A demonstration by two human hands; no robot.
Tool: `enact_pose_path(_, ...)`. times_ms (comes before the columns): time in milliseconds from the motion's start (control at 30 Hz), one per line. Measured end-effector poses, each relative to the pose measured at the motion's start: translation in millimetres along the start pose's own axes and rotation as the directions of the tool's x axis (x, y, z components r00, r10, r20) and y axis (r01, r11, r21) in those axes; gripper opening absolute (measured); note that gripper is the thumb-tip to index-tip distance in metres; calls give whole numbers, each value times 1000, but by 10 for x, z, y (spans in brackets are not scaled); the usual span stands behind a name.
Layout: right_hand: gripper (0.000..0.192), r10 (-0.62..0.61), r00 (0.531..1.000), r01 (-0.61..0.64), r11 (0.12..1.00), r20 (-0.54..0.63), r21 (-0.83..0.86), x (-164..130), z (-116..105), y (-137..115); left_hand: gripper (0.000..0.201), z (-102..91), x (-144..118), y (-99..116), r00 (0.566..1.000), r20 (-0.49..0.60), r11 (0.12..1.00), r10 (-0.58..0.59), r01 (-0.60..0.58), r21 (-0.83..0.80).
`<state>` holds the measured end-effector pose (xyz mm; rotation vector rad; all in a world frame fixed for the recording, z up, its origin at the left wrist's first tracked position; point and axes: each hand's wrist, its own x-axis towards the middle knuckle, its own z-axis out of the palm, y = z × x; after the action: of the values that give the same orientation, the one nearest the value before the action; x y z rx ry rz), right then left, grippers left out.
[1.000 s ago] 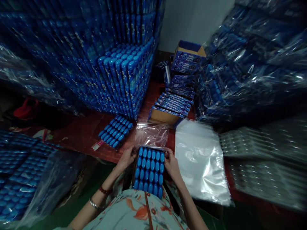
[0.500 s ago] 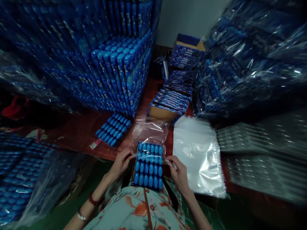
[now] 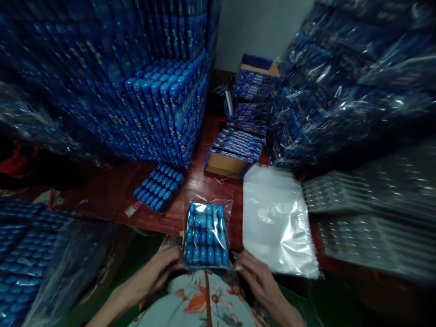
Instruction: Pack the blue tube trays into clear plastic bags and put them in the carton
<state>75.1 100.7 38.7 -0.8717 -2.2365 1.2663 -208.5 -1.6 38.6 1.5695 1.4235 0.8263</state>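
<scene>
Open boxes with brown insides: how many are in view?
2: the near box, beyond the bagged blue pieces; the far box, toward the wall. More may be hidden.

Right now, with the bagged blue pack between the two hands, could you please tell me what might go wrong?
The bagged blue pack appears to reach past the front edge of the red table, so it might fall if the left hand or right hand shifts. The right hand is near the stack of clear plastic, which might slide if brushed. The tall stack of blue packs stands behind the flat blue pack and might topple if knocked.
</scene>
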Motion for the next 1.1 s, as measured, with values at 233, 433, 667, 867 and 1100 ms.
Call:
enact_pose_path(233, 17, -219, 859, 199, 976, -463, -93, 860, -661, -551, 13, -782, 754, 854, 944, -243, 965, 221, -176, 196)
enact_pose_path(433, 24, 16, 788, 304, 860, -616, 411, 1662, -668, -445, 10, -945, 1493, 863, 815, -498, 954, 297, -238, 180)
enact_pose_path(667, 25, 81, 749, 329, 816, -658, 475, 1978, -615, -412, 38, -705, 1888, 523, 792, -604, 851, -86, -257, -459)
enact_pose_path(867, 24, 64, 697, 336, 851, -715, 404, 2027, -736, -370, 28, -743, 1935, 732, 760, -638, 698, -122, -391, -600)
enact_pose_path(1100, 25, -640, 341, 197, 765, -689, -613, 2063, -776, -710, 29, -759, 2015, 865, 755, -648, 641, -100, -449, -622)
